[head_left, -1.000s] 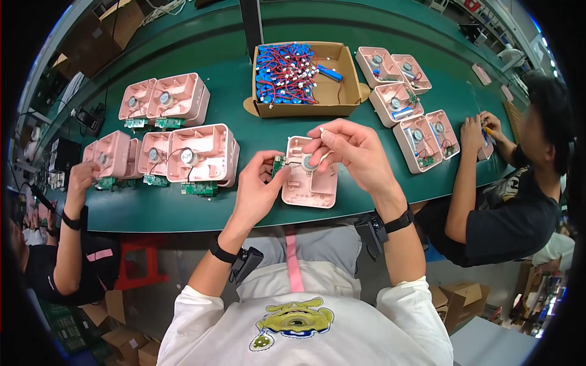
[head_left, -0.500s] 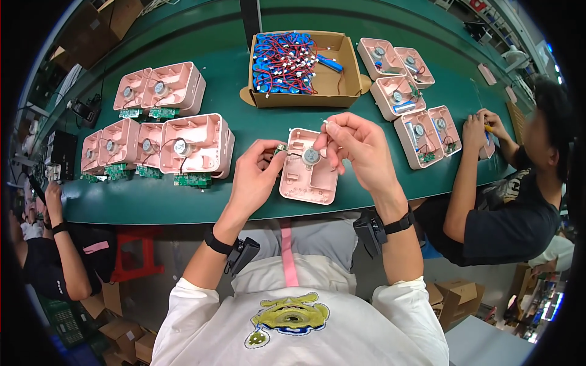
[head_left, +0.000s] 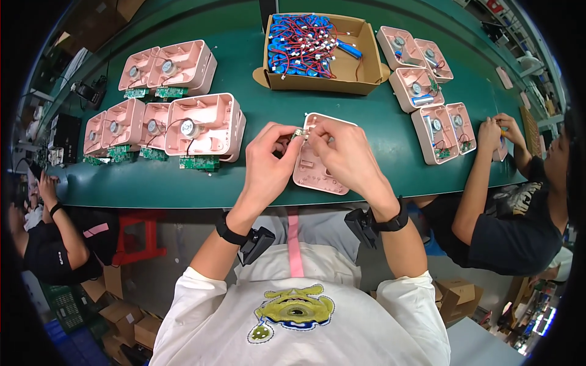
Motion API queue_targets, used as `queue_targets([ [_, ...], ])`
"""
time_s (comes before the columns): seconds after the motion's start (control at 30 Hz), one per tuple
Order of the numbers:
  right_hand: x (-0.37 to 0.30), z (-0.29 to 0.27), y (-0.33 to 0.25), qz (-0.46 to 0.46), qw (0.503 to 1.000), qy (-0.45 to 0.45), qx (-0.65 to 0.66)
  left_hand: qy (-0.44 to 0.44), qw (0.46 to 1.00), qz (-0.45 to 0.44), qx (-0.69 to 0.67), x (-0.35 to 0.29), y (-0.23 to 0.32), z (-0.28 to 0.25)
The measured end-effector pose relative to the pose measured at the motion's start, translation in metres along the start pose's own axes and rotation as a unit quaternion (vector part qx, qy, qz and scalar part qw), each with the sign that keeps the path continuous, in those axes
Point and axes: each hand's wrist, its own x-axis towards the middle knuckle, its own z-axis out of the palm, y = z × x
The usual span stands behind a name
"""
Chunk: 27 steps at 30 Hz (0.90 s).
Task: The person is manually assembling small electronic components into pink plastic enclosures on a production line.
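Right near the middle of the frame, your left hand (head_left: 267,160) pinches a small board (head_left: 298,132) between thumb and fingers, so that grip is closed. Your right hand (head_left: 354,160) comes in from the other side, its fingertips bent in close beside the board. They hide what is between them, so I cannot tell if they hold something or how tight they are. The pink case (head_left: 312,178) lies open side up on the green table (head_left: 143,192), just under your two hands, and your right hand covers a big part of it. At the top middle is a brown box (head_left: 320,84) with lots of blue batteries (head_left: 293,33) and red wires in it. More pink cases (head_left: 229,131) sit in two rows at the left, with green boards (head_left: 199,162) along their near sides. Other pink cases (head_left: 418,121) sit at the upper right, some with blue batteries inside. One person (head_left: 500,226) works at the right edge, and another person (head_left: 64,253) is at the lower left.
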Motion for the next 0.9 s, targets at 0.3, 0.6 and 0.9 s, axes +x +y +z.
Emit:
queue_targets([
  [0.3, -0.001, 0.002, -0.009, 0.058, 0.997, 0.005, 0.051, -0.004, 0.998, 0.052, 0.02, -0.001, 0.005, -0.002],
  [0.6, -0.002, 0.01, -0.004, -0.029, 0.999, 0.04, 0.0, -0.05, 0.998, -0.026, -0.032, -0.007, 0.014, -0.01],
  [0.9, -0.001, 0.012, -0.005, -0.02, 0.997, 0.063, -0.034, -0.064, 0.997, 0.042, 0.031, -0.003, 0.013, -0.009],
])
